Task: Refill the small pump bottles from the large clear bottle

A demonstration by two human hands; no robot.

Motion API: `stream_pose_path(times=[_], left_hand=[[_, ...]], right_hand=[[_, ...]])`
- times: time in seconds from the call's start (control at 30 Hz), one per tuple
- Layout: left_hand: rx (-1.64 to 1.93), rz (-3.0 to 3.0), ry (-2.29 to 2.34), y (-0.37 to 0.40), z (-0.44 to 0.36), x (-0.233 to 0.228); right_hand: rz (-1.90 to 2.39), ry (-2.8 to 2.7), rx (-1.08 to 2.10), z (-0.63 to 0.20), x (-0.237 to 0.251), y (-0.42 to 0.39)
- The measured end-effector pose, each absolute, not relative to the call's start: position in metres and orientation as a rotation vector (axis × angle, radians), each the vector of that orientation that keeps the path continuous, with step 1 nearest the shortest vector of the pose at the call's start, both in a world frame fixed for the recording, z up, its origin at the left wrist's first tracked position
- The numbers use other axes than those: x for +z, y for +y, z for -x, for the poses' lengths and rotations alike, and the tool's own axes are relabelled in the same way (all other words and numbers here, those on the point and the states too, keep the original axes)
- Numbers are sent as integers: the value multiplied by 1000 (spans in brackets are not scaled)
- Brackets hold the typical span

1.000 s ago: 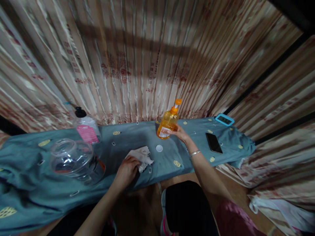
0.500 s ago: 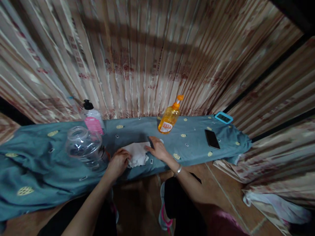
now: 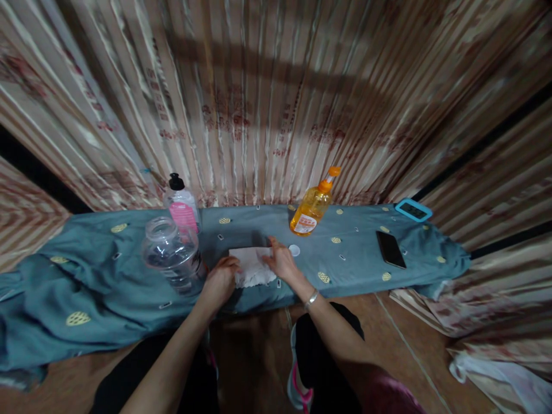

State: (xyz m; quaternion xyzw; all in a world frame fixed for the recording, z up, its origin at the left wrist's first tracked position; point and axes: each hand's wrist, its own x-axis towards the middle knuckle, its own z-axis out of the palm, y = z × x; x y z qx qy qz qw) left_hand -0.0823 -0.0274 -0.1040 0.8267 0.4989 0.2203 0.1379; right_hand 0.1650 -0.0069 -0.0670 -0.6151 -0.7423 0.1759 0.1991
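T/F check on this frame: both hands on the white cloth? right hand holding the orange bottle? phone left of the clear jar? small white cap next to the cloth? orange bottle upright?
1. Both hands are on the white cloth. True: the left hand and right hand touch its two sides.
2. The right hand holds the orange bottle. False: the bottle stands alone, behind the hand.
3. The phone lies left of the clear jar. False: it lies far to the right.
4. A small white cap lies beside the cloth. True.
5. The orange bottle stands upright. True.
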Motion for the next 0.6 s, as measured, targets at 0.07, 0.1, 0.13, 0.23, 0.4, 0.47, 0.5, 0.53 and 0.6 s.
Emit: stream_pose_path(times=[0.07,0.1,0.13,0.23,0.4,0.47,0.5,0.53,0.6], left_hand=[[668,-2411,1438,-31,80,-106],[698,-2425,1440,-33,80,-106],[738,-2441,1441,-36,79,-106],[932,-2507,1382,-47,77,-99],[1331,-2597,1150,-71,63,-61],[1462,-2604,1105,-83,58,-38],[1523,-2598,1108,-90,59,-26],[1577,-2576,1145,-97,62,-14],[1698,-2494,1290,-107,77,4]], right_hand=[[1688,-2121,417,-163,-65,-11],[1655,-2154,394,-159,-64,-14],[1615,-2195,384,-155,-65,-17],[1499,-2351,416,-138,-69,-30],[1521,-2513,449,-122,-79,-40],[1553,-2537,444,-121,-79,-39],[1566,-2545,443,-121,-79,-39],[1577,-2551,444,-120,-79,-38],[1591,-2555,443,-120,-77,-37]])
